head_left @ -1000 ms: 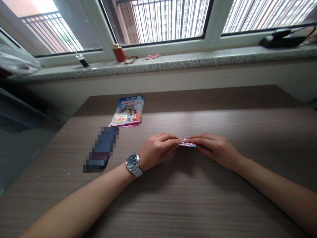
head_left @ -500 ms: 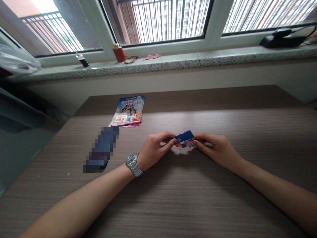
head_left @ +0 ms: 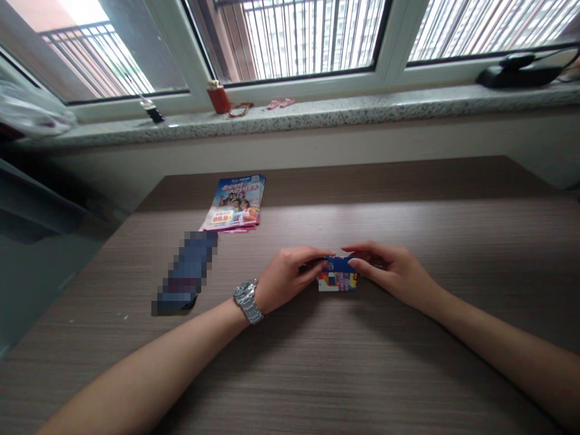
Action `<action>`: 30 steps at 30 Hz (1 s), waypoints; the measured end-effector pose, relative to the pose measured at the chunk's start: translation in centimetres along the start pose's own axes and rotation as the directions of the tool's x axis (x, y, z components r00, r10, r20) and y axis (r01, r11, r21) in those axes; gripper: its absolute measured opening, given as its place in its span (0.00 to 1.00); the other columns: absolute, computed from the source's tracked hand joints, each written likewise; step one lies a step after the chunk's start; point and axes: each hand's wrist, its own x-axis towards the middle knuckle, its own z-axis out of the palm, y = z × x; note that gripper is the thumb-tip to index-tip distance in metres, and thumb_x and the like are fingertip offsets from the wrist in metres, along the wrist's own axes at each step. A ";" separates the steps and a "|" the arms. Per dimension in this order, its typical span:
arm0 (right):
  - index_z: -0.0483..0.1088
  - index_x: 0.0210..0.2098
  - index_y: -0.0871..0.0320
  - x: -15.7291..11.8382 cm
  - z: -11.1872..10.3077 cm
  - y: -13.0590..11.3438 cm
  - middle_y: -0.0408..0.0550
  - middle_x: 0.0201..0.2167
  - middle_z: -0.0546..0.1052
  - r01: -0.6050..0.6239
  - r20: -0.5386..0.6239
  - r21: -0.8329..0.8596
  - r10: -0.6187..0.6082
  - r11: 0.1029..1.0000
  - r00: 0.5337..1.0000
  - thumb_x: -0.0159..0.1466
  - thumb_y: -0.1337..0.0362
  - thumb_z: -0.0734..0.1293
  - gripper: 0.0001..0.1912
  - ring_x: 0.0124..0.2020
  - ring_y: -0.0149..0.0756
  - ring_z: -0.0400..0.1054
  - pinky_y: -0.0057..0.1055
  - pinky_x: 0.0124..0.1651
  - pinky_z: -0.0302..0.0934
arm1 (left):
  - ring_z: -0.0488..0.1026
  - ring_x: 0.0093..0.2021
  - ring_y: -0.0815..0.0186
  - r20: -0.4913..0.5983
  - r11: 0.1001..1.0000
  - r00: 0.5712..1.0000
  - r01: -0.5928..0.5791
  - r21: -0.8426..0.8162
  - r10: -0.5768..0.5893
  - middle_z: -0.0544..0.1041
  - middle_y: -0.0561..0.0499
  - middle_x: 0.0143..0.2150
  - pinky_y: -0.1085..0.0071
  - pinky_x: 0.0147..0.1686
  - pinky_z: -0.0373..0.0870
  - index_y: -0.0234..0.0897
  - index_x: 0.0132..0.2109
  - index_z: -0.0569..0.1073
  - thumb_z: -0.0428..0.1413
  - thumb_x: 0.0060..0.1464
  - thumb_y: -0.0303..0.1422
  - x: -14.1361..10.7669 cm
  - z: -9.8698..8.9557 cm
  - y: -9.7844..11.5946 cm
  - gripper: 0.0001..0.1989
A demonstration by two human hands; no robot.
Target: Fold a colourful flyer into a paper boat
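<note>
A small folded paper, blue along its top and colourful below, is between my hands near the middle of the table. My left hand, with a silver watch at the wrist, pinches its upper left part between thumb and fingers. At the upper right edge is my right hand, its thumb touching the paper and its forefinger stretched out above, with a gap between them. The other fingertips of both hands are partly hidden.
Colourful leaflets lie stacked at the back left of the wooden table. A dark, pixelated flat object is in front of them. On the stone windowsill are a red item and a black device.
The paper has turned from tilted to level, and more of its colourful lower part shows. My right thumb and forefinger have moved slightly apart.
</note>
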 end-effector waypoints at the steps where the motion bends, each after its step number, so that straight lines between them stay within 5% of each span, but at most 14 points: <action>1: 0.75 0.50 0.54 0.0 0.1 0.0 0.47 0.38 0.82 -0.001 0.002 0.008 0.001 1.000 1.000 0.65 0.51 0.67 0.18 0.36 0.38 0.77 0.34 0.38 0.71 | 0.79 0.42 0.68 0.002 1.000 1.000 -0.002 0.002 0.002 0.82 0.49 0.45 0.74 0.44 0.73 0.38 0.53 0.77 0.55 0.65 0.29 0.0 0.0 0.0 0.12; 13: 0.77 0.42 0.55 0.3 -0.1 0.4 0.47 0.36 0.83 -0.051 -0.065 0.069 0.056 0.996 0.996 0.64 0.51 0.69 0.15 0.35 0.39 0.78 0.34 0.39 0.73 | 0.80 0.40 0.65 -0.002 0.946 0.985 0.163 -0.280 -0.171 0.82 0.47 0.41 0.71 0.42 0.78 0.36 0.53 0.72 0.58 0.63 0.36 0.0 0.2 0.3 0.14; 30: 0.76 0.42 0.54 0.2 0.2 -0.8 0.47 0.38 0.83 -0.051 -0.032 0.163 0.057 0.985 0.998 0.64 0.52 0.69 0.13 0.37 0.38 0.78 0.34 0.41 0.74 | 0.76 0.41 0.68 -0.078 0.987 0.995 0.051 -0.153 -0.063 0.78 0.47 0.43 0.74 0.42 0.75 0.37 0.50 0.78 0.54 0.65 0.29 0.1 0.0 0.0 0.10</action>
